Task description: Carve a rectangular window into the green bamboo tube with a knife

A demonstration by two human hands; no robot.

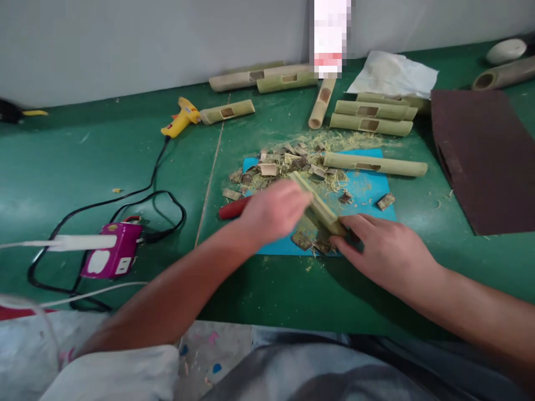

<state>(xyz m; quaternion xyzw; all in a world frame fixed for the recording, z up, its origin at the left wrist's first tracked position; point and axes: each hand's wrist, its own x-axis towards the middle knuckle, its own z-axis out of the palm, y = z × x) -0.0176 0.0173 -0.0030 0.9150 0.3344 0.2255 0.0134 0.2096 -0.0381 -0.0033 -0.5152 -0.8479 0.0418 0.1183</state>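
1 bamboo tube point(324, 209) over paper point(271, 248), glue gun point(181, 120) behind left, sheet point(485, 167) far right

Head view: from near side of green table point(259, 289), close, facing forward, down, toward wall point(146, 44).

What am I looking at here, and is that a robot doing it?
No robot here: these are a person's own two bare hands. There is just one picture, from a camera worn on the person's head, looking forward and down.

The right hand grips the near end of a bamboo piece. The left hand is curled at its other end; I can't tell what is inside it.

Below is a blue sheet scattered with bamboo chips, on a green table. Around it lie a yellow glue gun, a purple power box and more bamboo tubes, several with openings cut in them.
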